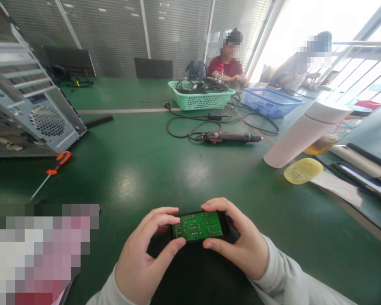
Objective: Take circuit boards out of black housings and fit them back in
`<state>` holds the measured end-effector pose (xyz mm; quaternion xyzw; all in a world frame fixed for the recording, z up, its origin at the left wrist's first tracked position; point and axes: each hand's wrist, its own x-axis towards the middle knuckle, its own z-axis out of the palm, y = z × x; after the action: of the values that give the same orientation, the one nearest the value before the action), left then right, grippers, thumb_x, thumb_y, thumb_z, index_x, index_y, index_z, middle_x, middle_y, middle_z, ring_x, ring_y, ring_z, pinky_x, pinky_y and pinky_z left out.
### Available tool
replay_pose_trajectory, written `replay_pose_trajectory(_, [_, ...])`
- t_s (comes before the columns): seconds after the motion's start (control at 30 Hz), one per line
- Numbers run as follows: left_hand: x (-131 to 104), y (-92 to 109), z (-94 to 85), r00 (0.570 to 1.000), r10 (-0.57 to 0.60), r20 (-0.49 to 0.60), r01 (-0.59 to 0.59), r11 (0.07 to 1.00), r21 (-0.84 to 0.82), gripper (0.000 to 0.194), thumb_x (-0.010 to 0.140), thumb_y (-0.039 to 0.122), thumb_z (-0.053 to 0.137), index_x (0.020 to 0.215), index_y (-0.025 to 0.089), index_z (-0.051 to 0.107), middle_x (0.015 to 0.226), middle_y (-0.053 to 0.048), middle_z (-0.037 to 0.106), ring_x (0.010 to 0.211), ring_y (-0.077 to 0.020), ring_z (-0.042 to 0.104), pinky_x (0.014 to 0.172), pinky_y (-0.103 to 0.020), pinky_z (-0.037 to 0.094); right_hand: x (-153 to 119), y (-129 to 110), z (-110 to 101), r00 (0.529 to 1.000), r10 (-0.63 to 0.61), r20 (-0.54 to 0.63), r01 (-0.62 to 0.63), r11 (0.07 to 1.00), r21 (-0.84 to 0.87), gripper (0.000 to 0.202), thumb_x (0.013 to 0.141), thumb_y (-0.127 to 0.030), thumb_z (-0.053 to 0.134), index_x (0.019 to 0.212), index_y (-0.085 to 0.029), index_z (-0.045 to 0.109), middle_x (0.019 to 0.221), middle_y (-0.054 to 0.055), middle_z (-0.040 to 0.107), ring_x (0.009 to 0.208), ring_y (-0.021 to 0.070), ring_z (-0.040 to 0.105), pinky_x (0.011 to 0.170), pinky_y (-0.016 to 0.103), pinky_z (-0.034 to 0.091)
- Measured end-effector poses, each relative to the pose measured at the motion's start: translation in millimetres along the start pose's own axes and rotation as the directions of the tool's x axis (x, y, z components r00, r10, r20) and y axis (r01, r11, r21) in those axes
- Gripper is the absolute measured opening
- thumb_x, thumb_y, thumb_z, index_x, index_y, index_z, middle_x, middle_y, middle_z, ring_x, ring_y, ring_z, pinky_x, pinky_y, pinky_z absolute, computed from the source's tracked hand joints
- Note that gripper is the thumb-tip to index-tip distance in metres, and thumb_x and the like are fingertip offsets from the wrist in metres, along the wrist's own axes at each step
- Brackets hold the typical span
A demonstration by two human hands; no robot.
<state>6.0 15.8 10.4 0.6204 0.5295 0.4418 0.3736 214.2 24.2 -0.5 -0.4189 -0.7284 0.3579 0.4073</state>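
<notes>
Between my two hands is a green circuit board (198, 225) set in a black casing, its solder side facing up. My left hand (152, 245) grips the left end, thumb on the near edge and fingers at the far edge. At the right end, my right hand (238, 237) holds it the same way, with the thumb along the near edge. Part of the casing is hidden behind my right fingers. Beyond them on the green table lies a black electric screwdriver (230, 137) with its cable.
An open computer case (47, 118) stands at the left, an orange-handled screwdriver (52, 171) before it. A green basket (200, 101) of cables and a blue basket (269, 106) sit farther back. A pale tumbler (301, 131) stands right. Two people sit across the table.
</notes>
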Motion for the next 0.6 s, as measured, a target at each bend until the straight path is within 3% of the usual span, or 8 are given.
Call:
replay_pose_trajectory(0.13, [-3.1,1.0,-0.3,1.0,-0.006,-0.027,0.006,1.0,-0.01,0.011,0.073,0.026,0.069,0.085,0.025,0.069,0.102,-0.005,0.073,0.103,-0.026,0.064,0.094,-0.037,0.045,-0.1,-5.2,0.8,0.988,0.153,0.016,-0.154,0.987,0.04,0.045,0.079,-0.048,0.068,0.111,-0.02,0.053,0.106,0.008,0.058,0.098,0.0215,0.056,0.084,0.031,0.045])
replay_pose_trajectory(0.23, [-5.0,6.7,-0.7,0.995,-0.088,-0.042,0.085,0.993,-0.079,0.013,0.075,0.029,0.067,0.087,0.024,0.068,0.1,-0.005,0.075,0.105,-0.0273,0.064,0.096,-0.039,0.043,1.0,-10.7,-0.3,0.971,0.236,0.027,-0.238,0.969,0.067,0.053,0.074,-0.051,0.071,0.112,-0.019,0.054,0.105,0.007,0.059,0.094,0.0215,0.056,0.081,0.03,0.044])
replay_pose_trajectory(0.43, [-4.7,13.6,-0.3,0.965,-0.26,0.026,0.258,0.938,-0.232,0.011,0.074,0.032,0.066,0.08,0.022,0.065,0.087,-0.004,0.074,0.081,-0.0224,0.069,0.075,-0.03,0.051,2.6,-18.8,-2.6,0.944,0.324,0.059,-0.33,0.934,0.139,0.039,0.077,-0.05,0.065,0.098,-0.018,0.057,0.089,0.003,0.059,0.082,0.019,0.054,0.072,0.027,0.041])
replay_pose_trajectory(0.6, [-4.8,11.5,0.3,0.991,-0.13,0.026,0.13,0.991,-0.03,0.029,0.066,0.035,0.07,0.093,0.026,0.071,0.083,-0.003,0.071,0.074,-0.0221,0.064,0.066,-0.029,0.048,1.9,-17.1,-1.6,0.929,0.365,0.059,-0.369,0.918,0.144,0.036,0.077,-0.047,0.064,0.097,-0.018,0.057,0.087,0.003,0.059,0.082,0.019,0.053,0.073,0.028,0.04])
